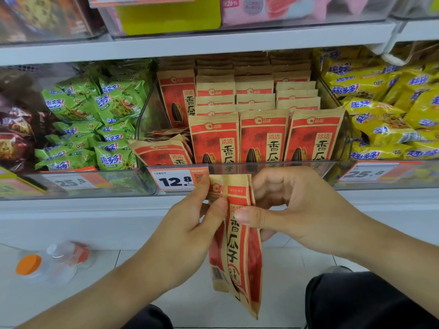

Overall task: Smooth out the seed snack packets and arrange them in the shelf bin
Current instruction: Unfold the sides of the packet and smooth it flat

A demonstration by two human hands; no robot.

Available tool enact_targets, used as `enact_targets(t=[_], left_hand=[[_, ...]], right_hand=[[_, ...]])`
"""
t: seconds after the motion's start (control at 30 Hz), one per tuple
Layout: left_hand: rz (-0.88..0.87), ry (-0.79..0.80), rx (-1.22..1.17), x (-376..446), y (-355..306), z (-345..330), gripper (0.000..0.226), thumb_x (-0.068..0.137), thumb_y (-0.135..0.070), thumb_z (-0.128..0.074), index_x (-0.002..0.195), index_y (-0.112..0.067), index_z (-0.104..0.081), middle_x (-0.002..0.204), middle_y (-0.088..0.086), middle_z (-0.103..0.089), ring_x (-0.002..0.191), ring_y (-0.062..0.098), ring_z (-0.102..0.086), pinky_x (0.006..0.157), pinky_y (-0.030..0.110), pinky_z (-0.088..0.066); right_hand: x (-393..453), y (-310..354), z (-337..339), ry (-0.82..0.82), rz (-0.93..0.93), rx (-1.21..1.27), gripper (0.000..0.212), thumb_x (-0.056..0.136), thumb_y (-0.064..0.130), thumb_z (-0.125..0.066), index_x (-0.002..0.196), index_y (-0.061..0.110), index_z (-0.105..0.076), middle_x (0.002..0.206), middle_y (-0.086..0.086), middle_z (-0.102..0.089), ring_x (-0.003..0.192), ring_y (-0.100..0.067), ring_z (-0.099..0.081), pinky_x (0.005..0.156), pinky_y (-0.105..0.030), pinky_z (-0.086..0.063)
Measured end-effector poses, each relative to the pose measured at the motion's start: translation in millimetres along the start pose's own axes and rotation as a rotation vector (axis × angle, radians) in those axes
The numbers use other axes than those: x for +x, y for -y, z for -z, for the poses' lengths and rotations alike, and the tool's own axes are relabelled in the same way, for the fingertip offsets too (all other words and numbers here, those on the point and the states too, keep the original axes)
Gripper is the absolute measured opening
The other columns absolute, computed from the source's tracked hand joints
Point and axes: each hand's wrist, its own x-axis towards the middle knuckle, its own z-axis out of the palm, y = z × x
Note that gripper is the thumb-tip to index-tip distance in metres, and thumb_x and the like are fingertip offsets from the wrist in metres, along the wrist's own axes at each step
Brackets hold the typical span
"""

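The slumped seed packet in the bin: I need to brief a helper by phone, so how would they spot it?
Find the clear bin above the 12.8 price tag. Three red-and-tan packets stand upright along its front; the slumped packet lies at the front left corner beside them, the only front one tilted rather than standing.

Two bare forearms in view, no sleeves reaching the wrists. Left hand (197, 219) and right hand (294, 210) both bare: no gloves, rings, watch or bands visible. Nails short, unpainted. Dark, black-looking trousers (356, 302) over both knees at bottom edge, fabric plain, unmarked. Grey shoe tip (338, 269) just above right knee, blurred.
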Motion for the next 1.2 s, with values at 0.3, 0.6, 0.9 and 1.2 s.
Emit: enact_targets(t=[0.3, 0.6, 0.9, 1.2], left_hand=[[-0.022, 0.002, -0.127, -1, -4, -1, 0.076, 0.083, -0.040, -0.062, 0.151, -0.040, -0.027, 0.116, -0.023, -0.066, 0.106, 0.000, -0.064, 0.076, 0.017, -0.056], [-0.006, 0.116, -0.116, -5, -8, 4, 0.102, 0.072, -0.033, -0.076, 0.143, -0.058, -0.009, 0.120, -0.036, -0.058, 0.110, -0.004, -0.061, 0.078, 0.014, -0.054], [-0.008, 0.075, 0.014, -4, -1, 6, 0.117, 0.077, -0.017, -0.082, 0.145, -0.062, 0.002, 0.132, -0.022, -0.052, 0.105, -0.001, -0.062, 0.077, 0.014, -0.054], [-0.001, 0.181, -0.075, -3, 0, 10, 0.109, 0.086, -0.005, -0.071, 0.147, -0.059, 0.002, 0.128, -0.025, -0.059, 0.115, 0.007, -0.062, 0.093, 0.028, -0.056]], right_hand=[[2, 0, 3, -0.086, -0.003, 0.061, 0.029, 0.071, 0.020, -0.077, 0.092, 0.002, -0.071, 0.087, -0.009, -0.077, 0.077, -0.027, -0.075, 0.057, -0.035, -0.062], [6, 0, 10, -0.292, 0.013, 0.210, 0.018, 0.078, 0.015, -0.072, 0.095, 0.010, -0.073, 0.083, -0.007, -0.077, 0.076, -0.021, -0.076, 0.060, -0.025, -0.059], [1, 1, 5, -0.101, 0.034, 0.073, 0.061, 0.078, 0.012, -0.075, 0.132, 0.029, -0.051, 0.102, 0.000, -0.076, 0.093, -0.019, -0.075, 0.069, -0.043, -0.063], [2, 1, 9, -0.096, 0.057, 0.060, 0.060, 0.080, 0.004, -0.075, 0.128, 0.031, -0.053, 0.098, 0.000, -0.077, 0.090, -0.017, -0.075, 0.061, -0.040, -0.063]])
